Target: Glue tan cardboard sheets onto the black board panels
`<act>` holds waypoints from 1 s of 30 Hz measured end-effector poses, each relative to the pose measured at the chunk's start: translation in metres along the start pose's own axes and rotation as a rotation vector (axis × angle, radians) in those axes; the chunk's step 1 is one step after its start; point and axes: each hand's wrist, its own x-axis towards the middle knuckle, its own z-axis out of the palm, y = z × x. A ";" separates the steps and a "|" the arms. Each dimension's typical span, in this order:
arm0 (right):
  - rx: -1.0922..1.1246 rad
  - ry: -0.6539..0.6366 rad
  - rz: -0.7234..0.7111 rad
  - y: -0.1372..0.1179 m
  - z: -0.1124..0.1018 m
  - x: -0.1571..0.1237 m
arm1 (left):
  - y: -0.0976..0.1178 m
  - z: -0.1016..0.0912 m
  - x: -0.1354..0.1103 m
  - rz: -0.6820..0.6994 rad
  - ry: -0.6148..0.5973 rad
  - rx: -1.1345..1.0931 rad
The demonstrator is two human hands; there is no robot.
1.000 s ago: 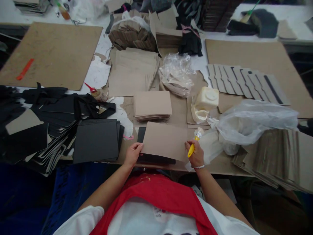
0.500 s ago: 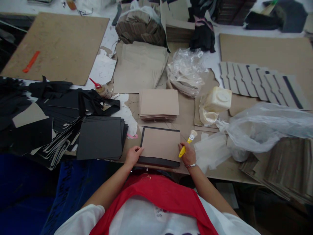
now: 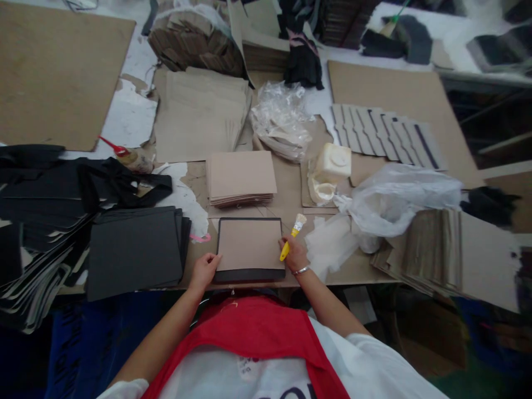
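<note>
In front of me at the table edge lies a tan cardboard sheet (image 3: 249, 244) on a black panel (image 3: 250, 274). The panel's dark border shows along the top and left, with a wider strip at the bottom. My left hand (image 3: 204, 270) is closed, thumb and fingers pinching the sheet at its lower left edge. Held in my closed right hand (image 3: 296, 255) is a yellow-handled paintbrush (image 3: 292, 238), its pale bristles pointing up and away. The fingers of that hand also touch the right edge of the panel. Just beyond sits a stack of tan cardboard sheets (image 3: 241, 174).
Left of my hands is a stack of black panels (image 3: 135, 249). A cut-open plastic jug (image 3: 332, 163) stands right of centre, near a clear plastic bag (image 3: 399, 194). Cardboard pieces (image 3: 482, 260) are piled at the right edge. A red-tipped bottle (image 3: 135, 160) lies at left.
My view has swung to the right, so everything appears further left. Both hands keep their hold, and the panel with its sheet looks straighter to the table edge.
</note>
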 end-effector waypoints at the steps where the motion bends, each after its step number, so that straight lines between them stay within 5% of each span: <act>1: -0.013 -0.012 0.012 -0.001 0.000 0.000 | 0.000 0.000 0.000 -0.007 -0.004 0.004; 19: -0.158 -0.096 -0.011 -0.005 -0.002 0.004 | -0.001 0.001 0.005 -0.005 -0.010 0.110; 30: -0.150 -0.002 -0.093 -0.001 0.007 0.006 | 0.010 -0.008 0.007 0.038 0.009 0.285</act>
